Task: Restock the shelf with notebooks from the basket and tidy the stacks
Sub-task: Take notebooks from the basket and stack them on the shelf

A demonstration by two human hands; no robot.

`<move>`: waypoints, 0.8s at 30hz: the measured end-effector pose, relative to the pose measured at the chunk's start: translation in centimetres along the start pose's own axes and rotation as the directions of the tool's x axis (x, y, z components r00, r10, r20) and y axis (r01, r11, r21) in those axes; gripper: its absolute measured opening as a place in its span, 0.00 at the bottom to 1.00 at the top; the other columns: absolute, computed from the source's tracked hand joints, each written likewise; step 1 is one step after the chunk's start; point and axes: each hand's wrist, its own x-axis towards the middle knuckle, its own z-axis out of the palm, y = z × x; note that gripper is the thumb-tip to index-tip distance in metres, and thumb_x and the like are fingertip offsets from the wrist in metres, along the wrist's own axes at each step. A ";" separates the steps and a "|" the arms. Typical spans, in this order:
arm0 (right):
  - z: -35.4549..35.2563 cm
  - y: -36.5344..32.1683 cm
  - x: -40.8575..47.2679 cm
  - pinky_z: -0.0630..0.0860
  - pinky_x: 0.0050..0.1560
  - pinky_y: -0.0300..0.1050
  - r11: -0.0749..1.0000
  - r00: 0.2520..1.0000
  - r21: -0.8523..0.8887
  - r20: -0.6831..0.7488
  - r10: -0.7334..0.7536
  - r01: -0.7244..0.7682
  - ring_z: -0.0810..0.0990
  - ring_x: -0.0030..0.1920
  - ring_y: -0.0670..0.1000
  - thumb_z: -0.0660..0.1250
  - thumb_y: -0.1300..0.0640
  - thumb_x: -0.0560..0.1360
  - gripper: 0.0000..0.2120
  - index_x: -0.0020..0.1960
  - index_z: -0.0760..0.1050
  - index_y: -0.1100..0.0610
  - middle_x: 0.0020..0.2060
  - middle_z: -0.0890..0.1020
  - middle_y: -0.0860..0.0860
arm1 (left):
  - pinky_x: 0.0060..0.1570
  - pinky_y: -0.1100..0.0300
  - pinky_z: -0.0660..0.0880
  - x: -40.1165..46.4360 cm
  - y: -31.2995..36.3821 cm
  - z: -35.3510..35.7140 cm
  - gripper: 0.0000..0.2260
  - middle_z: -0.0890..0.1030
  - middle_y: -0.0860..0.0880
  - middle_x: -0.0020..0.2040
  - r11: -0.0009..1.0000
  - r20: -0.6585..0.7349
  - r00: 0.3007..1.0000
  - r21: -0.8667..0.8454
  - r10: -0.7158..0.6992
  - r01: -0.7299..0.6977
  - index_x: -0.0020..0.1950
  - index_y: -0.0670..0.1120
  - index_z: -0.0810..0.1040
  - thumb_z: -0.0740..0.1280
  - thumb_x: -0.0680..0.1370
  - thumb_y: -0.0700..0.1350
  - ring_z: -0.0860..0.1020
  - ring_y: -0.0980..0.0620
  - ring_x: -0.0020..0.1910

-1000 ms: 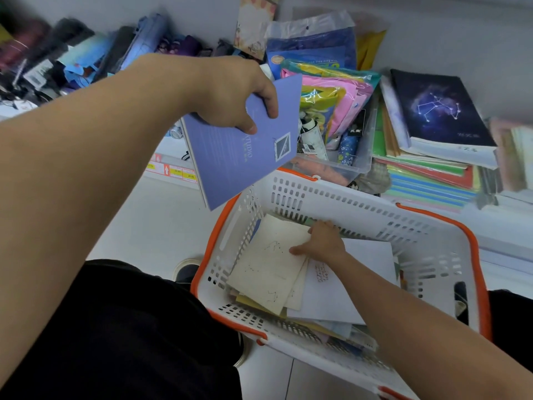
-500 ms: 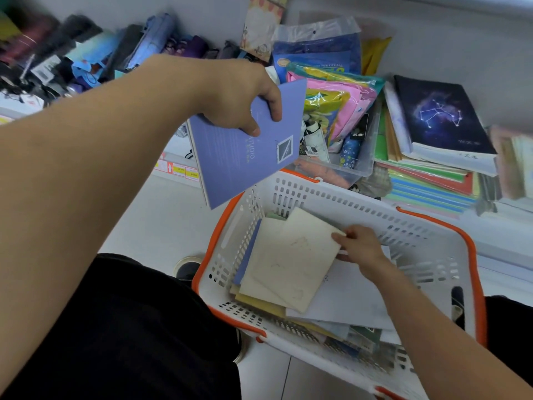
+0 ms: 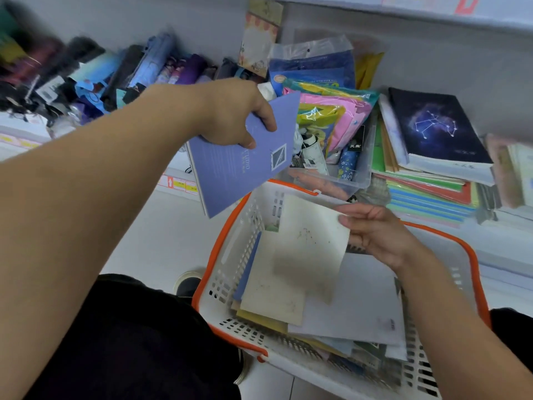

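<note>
- Notebooks — thin, soft-covered, in cream, white and blue — lie heaped in the white plastic basket with the orange rim [image 3: 219,249] nearest the person, between the knees; plenty are left, so the restocking looks only partly done.
- Right hand [image 3: 375,232] is just above that heap, thumb and fingers pinching the edge of a cream-coloured thin notebook [image 3: 311,241] lifted at a tilt, its lower corner near the ones below, though blur hides whether it touches them.
- Left hand [image 3: 233,116] is higher and further out, fingers curled over the top of a lavender-blue notebook with a small square emblem [image 3: 239,174], thumb on the cover, holding it slanted above the basket's far-left corner.
- Step in hand, as I judge it: gathering notebooks from the basket — the next move calls for carrying one clear of the rim and laying it square on a matching pile.
- Beyond the basket, a clear plastic tub of packaged stationery [image 3: 357,180] sits on the white shelf [image 3: 490,252], and to its right the uneven stack of notebooks topped by a dark constellation-cover book [image 3: 432,128] leans, well apart from both hands.
</note>
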 end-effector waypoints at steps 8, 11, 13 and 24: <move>4.9 -17.2 -2.2 0.83 0.33 0.40 0.910 0.920 0.145 0.008 -0.393 0.387 0.85 0.35 0.48 0.66 0.67 0.73 0.10 0.53 0.79 0.62 0.39 0.87 0.53 | 0.46 0.72 0.71 -1.1 0.6 -3.0 0.11 0.82 0.59 0.47 0.647 -0.412 0.875 -0.745 -0.254 -0.163 0.53 0.46 0.85 0.66 0.80 0.50 0.79 0.63 0.44; 7.4 -20.6 -1.2 0.81 0.28 0.42 0.890 0.890 0.052 -0.082 -0.448 0.452 0.83 0.30 0.49 0.68 0.69 0.75 0.08 0.53 0.78 0.62 0.40 0.85 0.56 | 0.46 0.63 0.78 -2.5 2.5 -4.4 0.14 0.86 0.54 0.46 0.242 -0.236 0.951 -0.952 -0.201 -0.186 0.52 0.48 0.84 0.68 0.74 0.56 0.84 0.57 0.44; 8.6 -22.4 -1.3 0.78 0.29 0.40 0.844 0.834 -0.016 -0.145 -0.532 0.536 0.83 0.30 0.49 0.71 0.69 0.73 0.09 0.51 0.79 0.60 0.39 0.84 0.56 | 0.46 0.57 0.81 -2.7 3.2 -4.8 0.12 0.86 0.49 0.50 0.290 -0.289 0.945 -0.927 -0.152 -0.237 0.57 0.46 0.81 0.72 0.74 0.43 0.84 0.50 0.48; 13.1 -23.7 -9.0 0.81 0.32 0.47 0.869 0.872 -0.121 0.168 -0.459 0.480 0.85 0.40 0.53 0.66 0.53 0.79 0.15 0.65 0.74 0.48 0.55 0.84 0.52 | 0.49 0.51 0.82 -2.5 4.0 -9.7 0.19 0.83 0.57 0.56 0.139 -0.586 0.593 -0.766 -0.553 -0.627 0.66 0.60 0.72 0.69 0.78 0.44 0.83 0.54 0.53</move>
